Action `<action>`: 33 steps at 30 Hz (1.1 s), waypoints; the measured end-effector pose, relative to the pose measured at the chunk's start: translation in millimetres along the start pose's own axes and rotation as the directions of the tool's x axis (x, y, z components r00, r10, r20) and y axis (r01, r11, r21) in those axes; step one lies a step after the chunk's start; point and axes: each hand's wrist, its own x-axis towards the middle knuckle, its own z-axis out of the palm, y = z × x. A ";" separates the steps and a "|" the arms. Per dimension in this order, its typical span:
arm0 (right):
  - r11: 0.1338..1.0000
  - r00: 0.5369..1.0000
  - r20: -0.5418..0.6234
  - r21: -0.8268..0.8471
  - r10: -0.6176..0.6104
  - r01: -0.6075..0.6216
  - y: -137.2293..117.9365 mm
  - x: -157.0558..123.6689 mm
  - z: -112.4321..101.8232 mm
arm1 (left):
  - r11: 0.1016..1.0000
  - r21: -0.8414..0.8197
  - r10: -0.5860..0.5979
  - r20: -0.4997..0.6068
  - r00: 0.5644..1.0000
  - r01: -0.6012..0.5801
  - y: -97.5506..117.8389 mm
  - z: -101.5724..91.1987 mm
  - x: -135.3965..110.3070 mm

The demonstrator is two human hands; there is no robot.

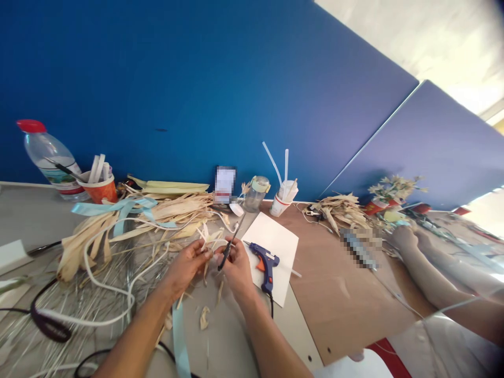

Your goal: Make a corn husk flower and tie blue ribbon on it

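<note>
My right hand (236, 266) grips black-handled scissors (232, 244), their blades pointing up and away from me. My left hand (188, 262) pinches a pale dried husk strip (208, 242) right beside the scissor blades. Both hands meet over the grey table (232, 336), just in front of a heap of dried husks (157, 215). Small husk offcuts (205, 317) lie on the table below my hands.
A blue glue gun (265, 262) lies on white paper (275, 236) to the right. Behind stand a water bottle (49, 157), an orange cup (100, 189), a glass jar (255, 193) and a paper cup (281, 199). White cable (106, 286) and light blue ribbon (179, 336) lie left. Another person's arm (429, 273) rests right.
</note>
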 end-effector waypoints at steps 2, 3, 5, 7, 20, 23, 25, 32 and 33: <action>1.000 1.000 -0.017 -0.003 0.011 -0.011 3.0 0.9 1.7 | 1.000 -0.021 -0.006 -0.010 1.000 0.006 -0.6 0.7 0.3; 1.000 1.000 -0.027 -0.006 0.014 -0.014 4.2 1.3 2.1 | 0.999 -0.031 -0.012 -0.005 1.000 0.012 -1.0 1.0 0.6; 1.000 0.999 -0.039 -0.022 0.011 -0.012 5.1 1.8 2.3 | 0.999 -0.029 -0.021 0.023 1.000 0.021 -1.6 1.7 0.8; 0.999 0.999 -0.043 -0.052 0.009 -0.011 4.5 1.8 1.6 | 1.000 0.001 -0.018 0.047 0.999 0.018 -1.7 2.4 0.6; 0.994 0.931 -0.354 0.026 -0.090 0.107 -1.1 13.7 -20.4 | 0.997 0.063 0.058 -0.053 0.997 -0.055 3.0 1.7 -2.4; 0.992 0.928 -0.359 0.030 -0.103 0.121 0.2 13.0 -19.1 | 0.997 0.068 0.051 -0.054 0.997 -0.047 -0.1 1.9 -1.8; 0.992 0.926 -0.361 0.022 -0.106 0.122 2.0 12.5 -18.4 | 0.994 0.100 0.052 -0.062 0.997 -0.046 -1.6 1.9 -1.5; 0.989 0.916 -0.374 -0.034 -0.145 0.143 10.2 12.1 -17.8 | 0.983 0.186 -0.006 -0.042 0.999 0.014 6.2 9.9 -8.5; 0.990 0.915 -0.377 -0.029 -0.141 0.140 10.8 12.1 -17.4 | 0.981 0.189 -0.028 -0.026 0.999 0.032 7.3 11.4 -9.6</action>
